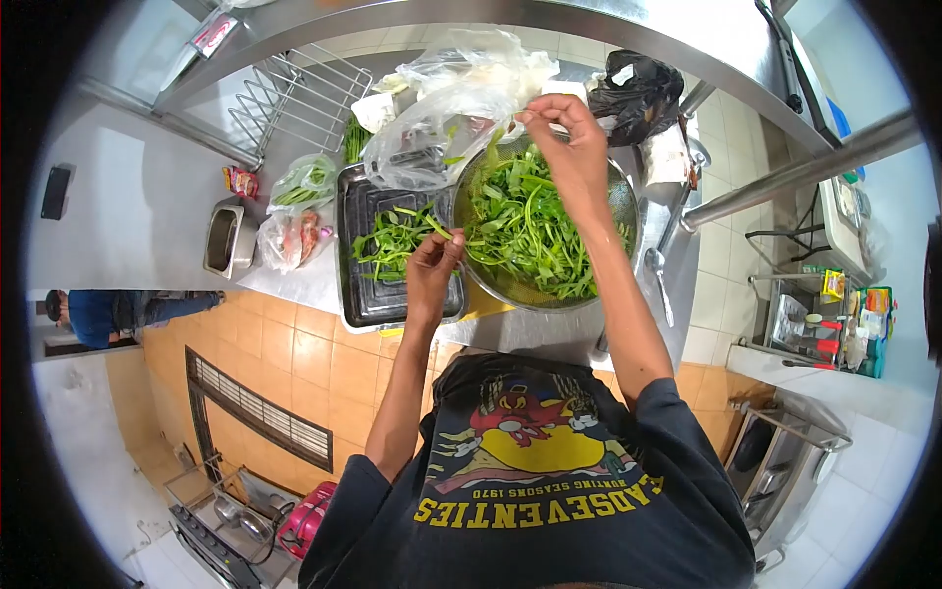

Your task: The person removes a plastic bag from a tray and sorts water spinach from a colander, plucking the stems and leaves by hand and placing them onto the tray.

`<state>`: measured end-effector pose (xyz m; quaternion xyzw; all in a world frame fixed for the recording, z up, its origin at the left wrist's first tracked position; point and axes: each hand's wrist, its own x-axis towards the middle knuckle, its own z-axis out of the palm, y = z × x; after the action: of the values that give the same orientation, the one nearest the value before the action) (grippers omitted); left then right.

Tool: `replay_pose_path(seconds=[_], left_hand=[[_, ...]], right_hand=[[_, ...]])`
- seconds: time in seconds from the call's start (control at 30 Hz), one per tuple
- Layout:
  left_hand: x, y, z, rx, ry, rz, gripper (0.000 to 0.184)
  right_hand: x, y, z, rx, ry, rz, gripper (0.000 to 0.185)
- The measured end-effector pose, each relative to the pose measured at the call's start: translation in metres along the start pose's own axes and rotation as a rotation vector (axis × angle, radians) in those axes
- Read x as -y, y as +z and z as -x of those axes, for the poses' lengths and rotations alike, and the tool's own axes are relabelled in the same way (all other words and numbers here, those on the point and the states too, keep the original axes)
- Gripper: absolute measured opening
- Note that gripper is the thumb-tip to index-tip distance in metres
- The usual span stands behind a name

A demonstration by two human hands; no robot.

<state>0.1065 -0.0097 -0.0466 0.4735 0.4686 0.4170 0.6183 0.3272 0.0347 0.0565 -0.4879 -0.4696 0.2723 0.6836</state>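
My left hand point(435, 275) is closed on a green vegetable stem point(438, 227), over the right side of a black tray point(388, 307). Loose leafy greens point(394, 243) lie in that tray. Raised above the far edge of a mesh strainer point(630, 208), my right hand point(571, 147) has its thumb and forefinger pinched together. A thin bit of green shows by those fingertips, too small to make out well. Leafy green stems point(530, 221) heap up inside the strainer. Behind the tray, a clear plastic bag point(422, 123) hangs over its far edge.
A black plastic bag point(638, 93) sits at the back right, and a spoon point(662, 285) lies right of the strainer. Leftward are a metal container point(230, 240), bagged vegetables point(304, 182) and a wire rack point(299, 103). A metal shelf point(471, 14) crosses above. Another person point(108, 314) stands far left.
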Motion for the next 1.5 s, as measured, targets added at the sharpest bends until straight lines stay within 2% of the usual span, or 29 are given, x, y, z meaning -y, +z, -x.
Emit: replay_pose_path(seconds=[0.17, 0.4, 0.43, 0.53, 0.7, 0.83, 0.93, 0.97, 1.07, 1.2, 1.3, 1.43, 1.5], left_hand=[[-0.003, -0.002, 0.006, -0.026, -0.041, -0.009, 0.024], [-0.005, -0.006, 0.01, -0.013, -0.03, 0.04, 0.023], [-0.007, -0.007, 0.011, -0.009, -0.032, 0.032, 0.023], [-0.008, -0.008, 0.011, 0.005, -0.022, 0.034, 0.023], [-0.019, -0.001, 0.007, 0.024, -0.029, 0.054, 0.034], [-0.03, 0.017, 0.0, 0.069, -0.009, 0.043, 0.033], [-0.033, 0.031, -0.006, 0.13, 0.002, 0.077, 0.033], [-0.034, 0.036, -0.008, 0.146, -0.006, 0.103, 0.024], [-0.038, 0.047, -0.009, 0.186, -0.005, 0.145, 0.025], [-0.041, 0.054, -0.008, 0.188, -0.009, 0.132, 0.037], [-0.034, 0.054, -0.006, 0.208, 0.006, 0.13, 0.035], [-0.03, 0.05, -0.002, 0.256, -0.025, 0.042, 0.032], [-0.025, 0.048, -0.001, 0.287, -0.035, 0.044, 0.031]], right_hand=[[-0.017, 0.025, 0.0, 0.087, 0.045, -0.046, 0.012], [-0.025, 0.064, 0.013, 0.298, -0.01, 0.028, 0.016], [-0.032, 0.067, 0.015, 0.413, 0.097, -0.009, 0.02], [-0.042, 0.063, 0.021, 0.562, -0.086, 0.24, 0.026], [-0.029, 0.018, 0.028, 0.559, 0.206, 0.313, 0.022], [-0.027, -0.023, 0.044, 0.68, 0.381, 0.279, 0.027], [-0.015, -0.039, 0.058, 0.698, 0.437, 0.189, 0.029], [-0.017, -0.042, 0.062, 0.677, 0.401, 0.153, 0.03], [-0.012, -0.046, 0.068, 0.618, 0.449, 0.106, 0.03], [-0.011, -0.049, 0.069, 0.574, 0.46, 0.106, 0.025], [-0.009, -0.05, 0.07, 0.532, 0.435, 0.209, 0.017], [-0.001, -0.047, 0.071, 0.483, 0.256, 0.341, 0.011], [-0.007, -0.046, 0.07, 0.495, 0.086, 0.443, 0.011]])
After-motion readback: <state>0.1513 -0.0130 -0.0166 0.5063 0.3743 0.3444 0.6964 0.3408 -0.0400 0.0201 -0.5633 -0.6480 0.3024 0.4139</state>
